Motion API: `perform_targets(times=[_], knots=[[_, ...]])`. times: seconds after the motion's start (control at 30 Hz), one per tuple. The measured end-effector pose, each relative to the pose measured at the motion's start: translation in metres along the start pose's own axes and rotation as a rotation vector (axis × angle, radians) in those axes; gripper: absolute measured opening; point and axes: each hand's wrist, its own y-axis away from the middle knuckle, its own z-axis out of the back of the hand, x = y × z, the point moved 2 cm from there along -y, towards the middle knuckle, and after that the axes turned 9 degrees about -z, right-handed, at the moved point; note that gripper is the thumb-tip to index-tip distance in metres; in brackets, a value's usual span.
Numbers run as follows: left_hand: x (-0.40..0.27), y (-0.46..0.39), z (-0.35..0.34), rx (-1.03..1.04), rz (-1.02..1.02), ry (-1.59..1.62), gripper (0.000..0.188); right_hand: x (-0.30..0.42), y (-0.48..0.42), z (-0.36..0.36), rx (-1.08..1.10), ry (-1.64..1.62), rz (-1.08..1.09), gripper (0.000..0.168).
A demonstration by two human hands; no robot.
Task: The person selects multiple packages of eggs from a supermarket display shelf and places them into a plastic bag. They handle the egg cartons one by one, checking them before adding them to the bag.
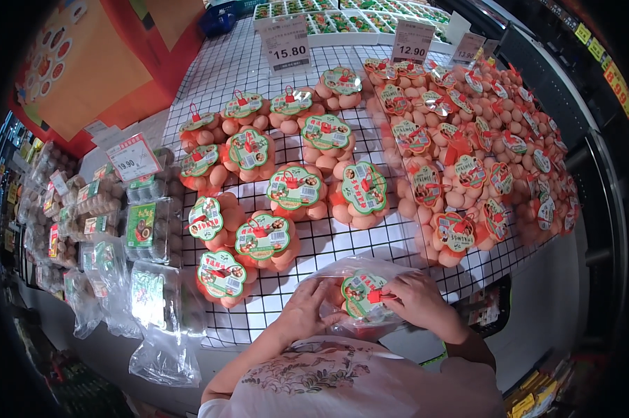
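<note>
A netted bundle of brown eggs with a flower-shaped label (364,292) sits inside a clear plastic bag (340,266) at the table's near edge. My left hand (309,308) grips the left side of the clear bag, thumb towards the eggs. At the label's right, my right hand (419,300) pinches the bundle's red plastic tie (374,296). The bag's mouth spreads around the bundle, and the lower eggs are hidden. Just beyond my left hand lies another labelled egg bundle (262,237) on the black wire grid (272,292).
Several egg bundles (293,188) stand ahead. A heap of netted eggs (466,177) rises at right behind a clear divider (398,151). Clear egg cartons (152,230) and loose plastic bags (165,355) line the left. Price signs (285,46) and white divided trays (340,23) stand farther back.
</note>
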Motion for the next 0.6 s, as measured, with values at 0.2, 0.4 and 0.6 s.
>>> perform_targets(times=[0.2,0.4,0.6], knots=[[0.013,0.011,-0.005,0.081,0.025,-0.029,0.077,0.005,-0.003,0.003,0.045,-0.231,-0.075,0.020],[0.014,0.014,-0.009,0.052,-0.017,-0.098,0.079,0.011,-0.002,-0.009,-0.011,-0.202,0.066,0.023],[0.018,0.018,-0.012,-0.030,-0.074,-0.099,0.078,0.014,-0.003,-0.012,0.008,-0.188,0.046,0.027]])
